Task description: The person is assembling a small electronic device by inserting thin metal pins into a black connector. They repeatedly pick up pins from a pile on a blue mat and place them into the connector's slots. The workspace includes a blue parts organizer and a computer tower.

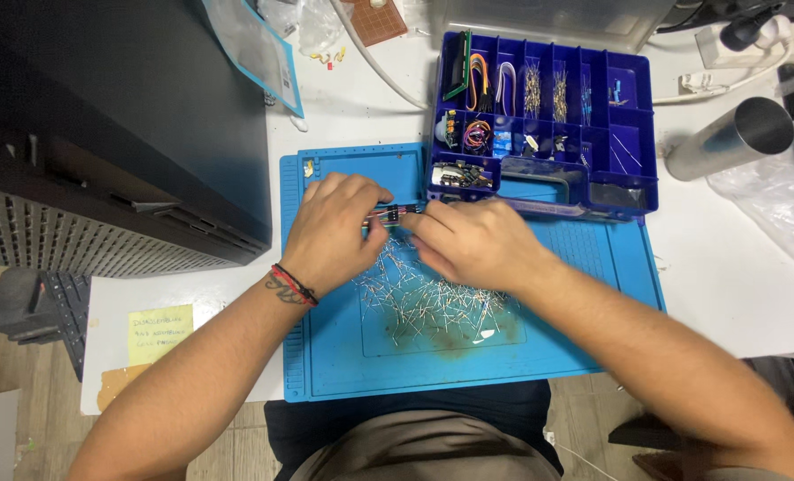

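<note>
Bright, even overhead light falls across the white counter (pixel 735 267) and blue silicone work mat (pixel 593 267); shadows are soft, the steel cylinder (pixel 726 141) glints, and wide-angle distortion bends the dim left edge.

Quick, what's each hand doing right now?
Left hand: closed, pinching one end of a small dark component.
Right hand: closed, pinching its other end.
</note>
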